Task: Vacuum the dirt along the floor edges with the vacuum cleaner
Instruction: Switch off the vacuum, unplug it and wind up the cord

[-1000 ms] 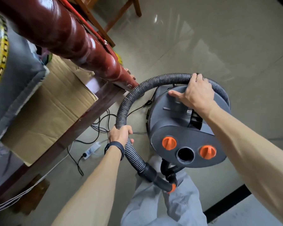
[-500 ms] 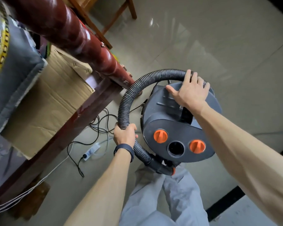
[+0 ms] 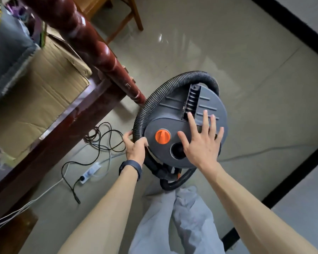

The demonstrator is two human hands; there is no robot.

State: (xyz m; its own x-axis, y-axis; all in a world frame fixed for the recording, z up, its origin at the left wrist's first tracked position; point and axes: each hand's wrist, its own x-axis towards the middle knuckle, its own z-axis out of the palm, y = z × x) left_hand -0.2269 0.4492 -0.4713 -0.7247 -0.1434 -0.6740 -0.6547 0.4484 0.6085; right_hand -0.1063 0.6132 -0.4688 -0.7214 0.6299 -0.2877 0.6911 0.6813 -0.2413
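left hand [image 3: 135, 148] grips the black ribbed hose [image 3: 149, 107] circling the round grey vacuum cleaner [image 3: 210, 104]; right hand [image 3: 203, 143] lies spread flat over it. a dark-red wooden post [image 3: 99, 50] and black cables [image 3: 92, 137] crowd the floor left of the hands.

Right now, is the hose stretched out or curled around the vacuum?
Curled: the hose loops around the vacuum, and the left hand grips the hose.
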